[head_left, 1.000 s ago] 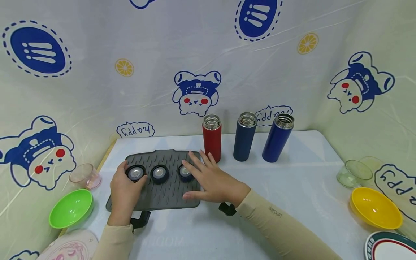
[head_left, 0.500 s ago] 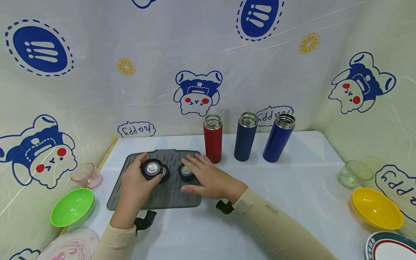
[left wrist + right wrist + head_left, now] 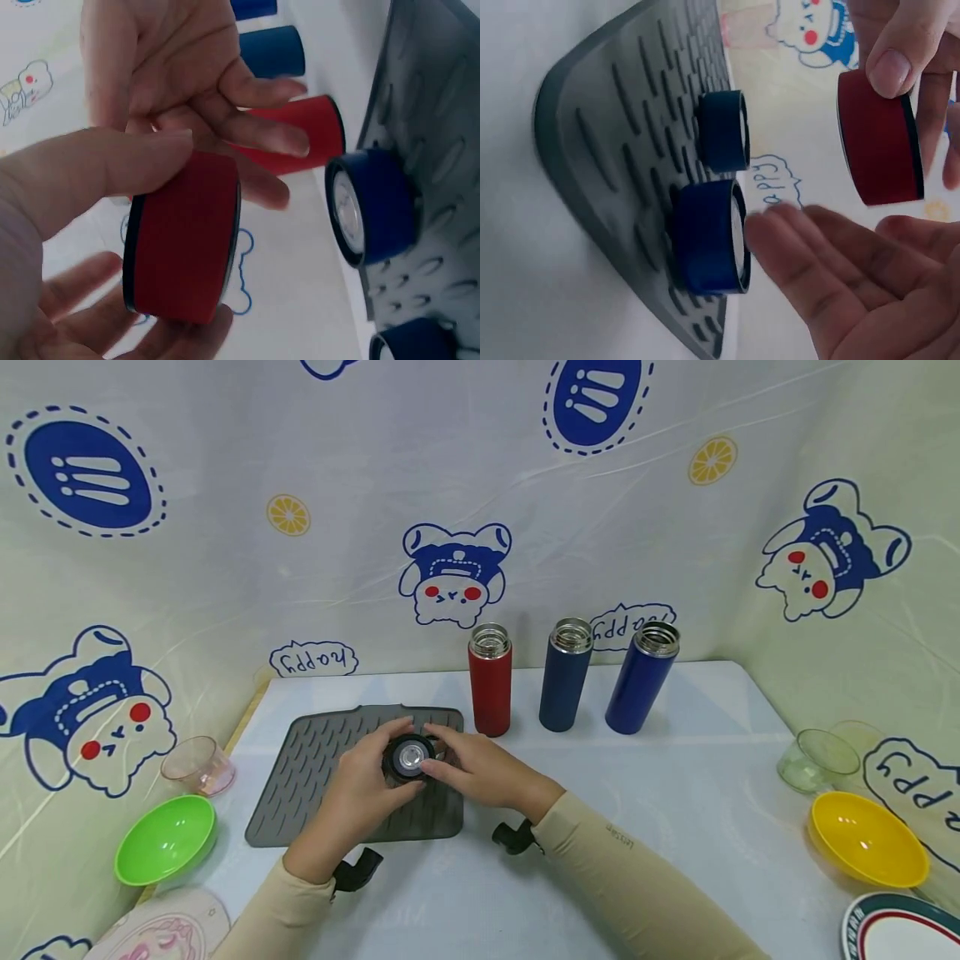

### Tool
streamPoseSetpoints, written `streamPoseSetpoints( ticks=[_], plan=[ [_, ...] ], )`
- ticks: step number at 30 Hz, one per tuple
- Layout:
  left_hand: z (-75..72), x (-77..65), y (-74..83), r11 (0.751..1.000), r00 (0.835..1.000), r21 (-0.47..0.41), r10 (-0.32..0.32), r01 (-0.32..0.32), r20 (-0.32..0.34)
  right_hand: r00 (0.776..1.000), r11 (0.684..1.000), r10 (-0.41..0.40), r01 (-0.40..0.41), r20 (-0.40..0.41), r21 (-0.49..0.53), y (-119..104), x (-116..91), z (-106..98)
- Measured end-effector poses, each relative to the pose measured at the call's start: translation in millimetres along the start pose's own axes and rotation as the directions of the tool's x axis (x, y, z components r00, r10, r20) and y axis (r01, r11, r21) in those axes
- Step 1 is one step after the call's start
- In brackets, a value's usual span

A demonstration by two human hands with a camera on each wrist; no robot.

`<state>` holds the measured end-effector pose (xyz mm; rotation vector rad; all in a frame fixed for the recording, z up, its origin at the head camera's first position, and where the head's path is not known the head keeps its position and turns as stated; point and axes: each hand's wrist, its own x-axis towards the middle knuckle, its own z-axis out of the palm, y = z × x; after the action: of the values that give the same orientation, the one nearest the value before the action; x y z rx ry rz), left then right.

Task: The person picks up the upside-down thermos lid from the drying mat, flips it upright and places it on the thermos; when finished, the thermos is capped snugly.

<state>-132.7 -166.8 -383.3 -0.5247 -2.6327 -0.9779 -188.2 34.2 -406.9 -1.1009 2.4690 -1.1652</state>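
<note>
A white sheet point(image 3: 360, 585) printed with blue figures is hanging behind a pale table point(image 3: 697, 802). On the table's left half a grey ridged mat point(image 3: 300, 777) is lying flat. Near the far edge a red bottle point(image 3: 491, 693), a dark blue bottle point(image 3: 566, 685) and a brighter blue bottle point(image 3: 643, 681) are standing in a row, mouths facing up. The left hand point(image 3: 367, 781) is pinching a red lid point(image 3: 184, 240) between thumb and curled fingers, holding it clear above the mat's right part. The right hand point(image 3: 480, 768) is reaching close beside that lid, its fingers loosely spread and gripping nothing. A yellow bowl point(image 3: 870, 839) is resting at the right, a green bowl point(image 3: 165, 839) at the left. Behind them a green-tinted cup point(image 3: 813, 760) and a pinkish cup point(image 3: 197, 764) are sitting. On the mat a teal-blue lid point(image 3: 724, 131) and a blue lid point(image 3: 705, 236) are resting side by side, the latter just beside the right fingertips; whether they are touching it, I cannot tell
</note>
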Motion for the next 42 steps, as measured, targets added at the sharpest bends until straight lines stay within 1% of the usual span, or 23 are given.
streamPoseSetpoints(
  ticks=[4, 9, 11, 13, 14, 15, 16, 17, 18, 20, 21, 22, 23, 24, 26, 28, 30, 32, 34, 35, 37, 40, 42],
  plan=[
    [2.5, 3.7, 3.5, 0.999, 0.998, -0.008, 0.053, -0.053, 0.031, 1.000, 0.982, -0.016, 0.020, -0.025, 0.186, 3.2, -1.5, -0.8],
    [6.0, 7.8, 2.6, 0.994, 0.995, -0.060, 0.095, -0.092, 0.042, 0.997, 0.916, 0.040, -0.008, -0.073, 0.401, -0.6, -4.9, -6.3],
    [7.0, 9.6, 0.9, 0.988, 0.996, -0.147, 0.059, -0.050, 0.063, 0.992, 0.902, 0.072, -0.018, -0.107, 0.431, -6.3, -7.5, -10.5],
    [7.7, 11.5, -0.8, 0.955, 0.993, -0.288, -0.037, 0.067, 0.108, 0.985, 0.898, 0.086, -0.010, -0.152, 0.440, -12.6, -10.9, -15.1],
    [8.1, 12.9, -1.4, 0.918, 0.985, -0.370, -0.099, 0.146, 0.144, 0.981, 0.894, 0.084, 0.005, -0.178, 0.448, -15.5, -12.3, -17.1],
    [8.7, 14.3, -1.8, 0.853, 0.970, -0.470, -0.155, 0.228, 0.189, 0.976, 0.889, 0.083, 0.018, -0.202, 0.457, -17.8, -13.8, -18.9],
    [9.4, 15.9, -2.2, 0.763, 0.951, -0.571, -0.198, 0.302, 0.238, 0.971, 0.887, 0.078, 0.035, -0.225, 0.460, -19.3, -14.9, -20.3],
    [10.0, 17.5, -2.4, 0.653, 0.928, -0.660, -0.237, 0.371, 0.287, 0.967, 0.882, 0.071, 0.054, -0.246, 0.467, -19.8, -15.7, -21.0],
    [10.8, 19.2, -2.9, 0.546, 0.908, -0.726, -0.254, 0.418, 0.332, 0.963, 0.876, 0.061, 0.073, -0.261, 0.476, -19.7, -16.2, -21.1],
    [12.6, 22.7, -3.5, 0.357, 0.878, -0.804, -0.250, 0.475, 0.408, 0.956, 0.875, 0.037, 0.110, -0.291, 0.472, -17.4, -16.2, -19.3],
    [13.6, 24.1, -3.9, 0.286, 0.869, -0.824, -0.240, 0.489, 0.432, 0.952, 0.883, 0.022, 0.124, -0.304, 0.453, -13.6, -15.4, -17.1],
    [14.5, 25.2, -4.3, 0.250, 0.863, -0.831, -0.241, 0.498, 0.444, 0.948, 0.892, 0.006, 0.138, -0.317, 0.430, -8.9, -14.4, -14.3],
    [15.5, 26.0, -4.6, 0.237, 0.858, -0.830, -0.247, 0.504, 0.450, 0.945, 0.902, -0.010, 0.150, -0.327, 0.404, -4.4, -13.2, -11.6],
    [16.8, 26.8, -4.7, 0.248, 0.855, -0.824, -0.257, 0.509, 0.450, 0.941, 0.913, -0.026, 0.160, -0.337, 0.376, -0.6, -12.2, -9.0],
    [19.5, 27.9, -4.6, 0.286, 0.851, -0.808, -0.284, 0.515, 0.442, 0.933, 0.937, -0.057, 0.172, -0.355, 0.303, 6.7, -10.8, -4.8],
    [22.1, 28.6, -4.6, 0.352, 0.847, -0.777, -0.319, 0.522, 0.425, 0.925, 0.956, -0.094, 0.187, -0.369, 0.226, 11.2, -10.8, -2.6],
    [24.1, 29.6, -4.9, 0.441, 0.845, -0.725, -0.351, 0.529, 0.403, 0.909, 0.966, -0.140, 0.212, -0.393, 0.147, 12.9, -12.5, -2.5],
    [24.8, 32.0, -4.5, 0.524, 0.852, -0.674, -0.371, 0.520, 0.369, 0.881, 0.970, -0.178, 0.231, -0.438, 0.070, 16.3, -14.6, -2.9],
    [23.1, 36.0, -2.0, 0.600, 0.868, -0.629, -0.380, 0.494, 0.319, 0.840, 0.973, -0.191, 0.231, -0.507, 0.016, 19.5, -17.2, -4.1],
    [20.9, 38.4, 1.0, 0.644, 0.879, -0.600, -0.382, 0.475, 0.285, 0.815, 0.976, -0.186, 0.216, -0.549, -0.011, 21.6, -18.3, -4.6],
    [13.5, 44.2, 11.7, 0.713, 0.907, -0.564, -0.366, 0.417, 0.208, 0.757, 0.985, -0.158, 0.165, -0.633, -0.049, 26.0, -19.3, -5.7],
    [0.3, 54.3, 32.6, 0.798, 0.943, -0.512, -0.321, 0.318, 0.084, 0.671, 0.992, -0.121, 0.059, -0.731, -0.110, 31.8, -17.8, -7.5],
    [-4.8, 64.2, 44.2, 0.831, 0.963, -0.502, -0.270, 0.238, 0.008, 0.632, 0.992, -0.106, 0.012, -0.767, -0.128, 35.3, -15.0, -8.5]
  ],
)
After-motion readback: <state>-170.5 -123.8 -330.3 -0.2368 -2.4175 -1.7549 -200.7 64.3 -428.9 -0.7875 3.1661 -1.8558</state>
